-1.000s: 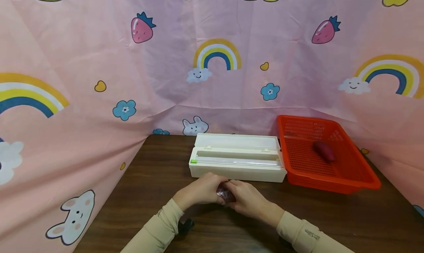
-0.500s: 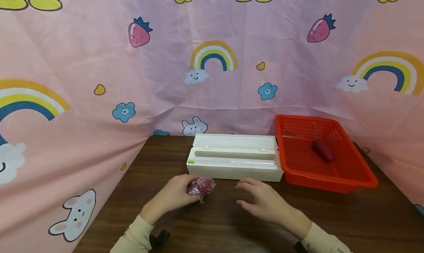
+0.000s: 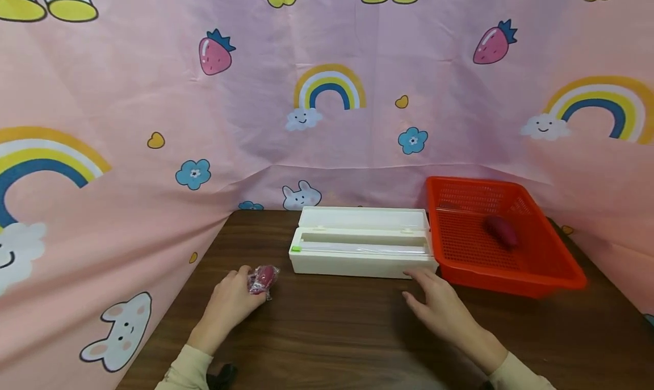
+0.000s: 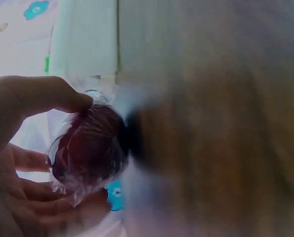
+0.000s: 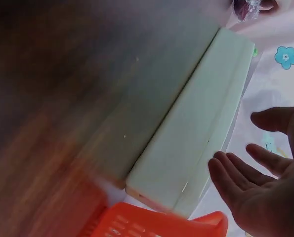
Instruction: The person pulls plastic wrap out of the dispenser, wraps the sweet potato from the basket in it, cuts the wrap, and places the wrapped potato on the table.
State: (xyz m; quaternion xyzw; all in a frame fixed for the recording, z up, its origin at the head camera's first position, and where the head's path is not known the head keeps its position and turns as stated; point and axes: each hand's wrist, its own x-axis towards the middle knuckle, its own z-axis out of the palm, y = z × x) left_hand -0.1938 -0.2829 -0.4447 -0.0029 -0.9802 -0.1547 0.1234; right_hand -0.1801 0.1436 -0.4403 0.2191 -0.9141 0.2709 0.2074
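Observation:
A purplish-red sweet potato [image 3: 263, 279] wrapped in clear cling film is held by my left hand [image 3: 231, 297] over the left part of the table. In the left wrist view, the thumb and fingers curl round the wrapped sweet potato [image 4: 90, 145], and loose film bunches at its edges. My right hand [image 3: 440, 306] is empty, its fingers loosely spread just in front of the right end of a white cling film box [image 3: 363, 265]. The right wrist view shows this hand [image 5: 265, 182] with nothing between thumb and fingers, beside the box [image 5: 191, 123].
The box's lid [image 3: 364, 217] stands raised, with a film roll [image 3: 363, 247] inside. To its right sits a red plastic basket [image 3: 511, 282] with another purplish-red sweet potato [image 3: 502, 231], unwrapped, in it. A printed pink cloth [image 3: 337, 146] hangs behind the dark wooden table [image 3: 327, 344].
Both hands were together on the wrapped sweet potato. The right hand has let go and moved right toward the basket; the left has carried the sweet potato to the left.

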